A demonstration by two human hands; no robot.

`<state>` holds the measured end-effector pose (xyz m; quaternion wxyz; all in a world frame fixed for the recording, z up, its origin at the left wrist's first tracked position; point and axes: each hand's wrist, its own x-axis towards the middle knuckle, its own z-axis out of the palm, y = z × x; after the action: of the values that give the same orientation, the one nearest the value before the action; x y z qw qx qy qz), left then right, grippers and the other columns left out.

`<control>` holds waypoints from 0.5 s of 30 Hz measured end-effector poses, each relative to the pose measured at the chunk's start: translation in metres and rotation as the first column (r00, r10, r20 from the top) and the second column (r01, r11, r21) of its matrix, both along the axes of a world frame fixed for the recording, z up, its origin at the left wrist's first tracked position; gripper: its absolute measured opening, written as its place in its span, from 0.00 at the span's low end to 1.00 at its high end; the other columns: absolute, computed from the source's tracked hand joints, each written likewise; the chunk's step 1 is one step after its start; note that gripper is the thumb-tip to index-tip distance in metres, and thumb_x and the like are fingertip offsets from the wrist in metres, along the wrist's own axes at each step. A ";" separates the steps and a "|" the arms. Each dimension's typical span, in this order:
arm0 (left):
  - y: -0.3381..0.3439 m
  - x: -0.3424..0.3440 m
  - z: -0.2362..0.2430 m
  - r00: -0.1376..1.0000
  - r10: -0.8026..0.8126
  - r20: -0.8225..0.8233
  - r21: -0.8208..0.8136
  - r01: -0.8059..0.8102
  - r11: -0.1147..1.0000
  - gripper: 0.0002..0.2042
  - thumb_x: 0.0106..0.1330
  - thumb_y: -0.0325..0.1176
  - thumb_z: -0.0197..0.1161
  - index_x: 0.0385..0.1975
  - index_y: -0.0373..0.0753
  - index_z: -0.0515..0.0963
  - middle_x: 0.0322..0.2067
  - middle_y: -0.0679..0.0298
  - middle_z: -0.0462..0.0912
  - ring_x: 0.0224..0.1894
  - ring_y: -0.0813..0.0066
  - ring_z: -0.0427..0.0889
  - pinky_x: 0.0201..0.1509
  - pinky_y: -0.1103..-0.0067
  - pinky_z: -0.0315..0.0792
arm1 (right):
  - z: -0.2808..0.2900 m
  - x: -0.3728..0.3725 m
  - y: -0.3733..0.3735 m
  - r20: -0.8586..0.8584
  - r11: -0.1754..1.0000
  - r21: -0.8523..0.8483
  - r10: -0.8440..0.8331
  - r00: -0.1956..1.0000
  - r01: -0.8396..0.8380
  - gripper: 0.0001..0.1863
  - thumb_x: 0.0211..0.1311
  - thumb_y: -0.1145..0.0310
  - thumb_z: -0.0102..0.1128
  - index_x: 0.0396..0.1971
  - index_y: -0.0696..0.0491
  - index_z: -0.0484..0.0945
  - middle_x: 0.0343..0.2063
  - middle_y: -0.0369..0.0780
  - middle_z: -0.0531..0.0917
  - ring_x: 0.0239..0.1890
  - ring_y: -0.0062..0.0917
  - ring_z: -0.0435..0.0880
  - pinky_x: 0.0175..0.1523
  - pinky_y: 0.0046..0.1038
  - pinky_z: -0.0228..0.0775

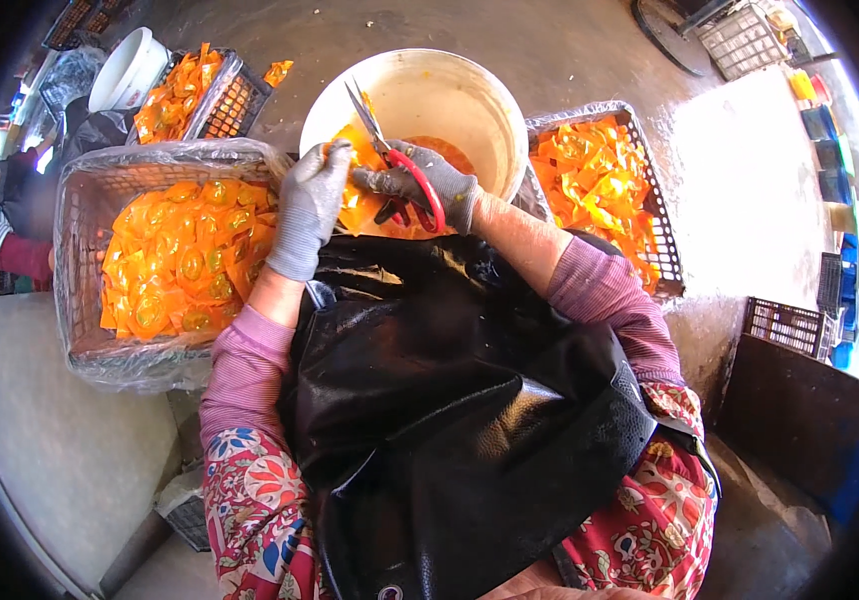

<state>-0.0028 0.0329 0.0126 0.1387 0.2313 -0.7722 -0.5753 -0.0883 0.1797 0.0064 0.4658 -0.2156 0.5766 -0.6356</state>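
With left fingers (pixel 336 154), pinching an orange packet (pixel 352 206); with right fingers (pixel 380 181), holding scissors (pixel 397 157) blades-up, over a white bucket (pixel 485 115), presumably against spills.

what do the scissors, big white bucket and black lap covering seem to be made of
Scissors: blades grey and shiny, likely steel; handles smooth red, probably plastic. White bucket: smooth curved wall, probably plastic. Black lap covering: glossy, creased, pebbled grain near its right edge; vinyl or leather, can't tell which.
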 end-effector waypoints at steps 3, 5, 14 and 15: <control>0.009 -0.004 0.000 0.995 -0.042 0.091 -0.094 0.050 0.994 0.12 0.67 0.38 0.55 0.33 0.34 0.76 0.23 0.74 0.69 0.26 0.87 0.67 0.30 0.86 0.64 | 0.009 0.000 0.003 -0.282 1.000 -0.010 -0.010 0.959 0.007 0.19 0.60 0.58 0.61 0.38 0.60 0.72 0.23 0.40 0.78 0.23 0.19 0.79 0.25 0.21 0.70; 0.008 -0.007 -0.007 1.000 -0.021 -0.009 0.262 0.022 0.965 0.13 0.67 0.40 0.55 0.32 0.34 0.76 0.24 0.74 0.71 0.27 0.85 0.69 0.31 0.87 0.65 | 0.015 0.000 0.002 -0.099 0.990 0.130 -0.033 0.994 0.046 0.16 0.58 0.60 0.61 0.35 0.59 0.73 0.22 0.40 0.78 0.23 0.20 0.78 0.27 0.23 0.70; 0.008 0.001 -0.001 0.999 0.039 0.024 0.254 -0.044 0.966 0.10 0.64 0.34 0.58 0.35 0.32 0.77 0.21 0.69 0.76 0.24 0.82 0.73 0.29 0.82 0.69 | -0.024 -0.011 -0.010 -0.391 0.960 0.030 -0.245 0.887 0.278 0.20 0.53 0.64 0.64 0.44 0.58 0.73 0.27 0.40 0.81 0.28 0.20 0.80 0.34 0.25 0.74; 0.012 -0.002 0.009 0.992 0.060 0.108 0.367 -0.096 0.925 0.09 0.65 0.34 0.57 0.34 0.33 0.77 0.20 0.70 0.75 0.21 0.82 0.71 0.25 0.82 0.67 | -0.026 -0.013 -0.005 -0.402 0.965 0.007 -0.238 0.884 0.263 0.20 0.54 0.63 0.63 0.44 0.58 0.73 0.27 0.39 0.81 0.28 0.19 0.80 0.34 0.24 0.74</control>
<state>-0.0051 0.0450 0.0219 0.0785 0.3109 -0.6455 -0.6932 -0.1010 0.1743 -0.0195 0.2595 -0.2496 0.7011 -0.6155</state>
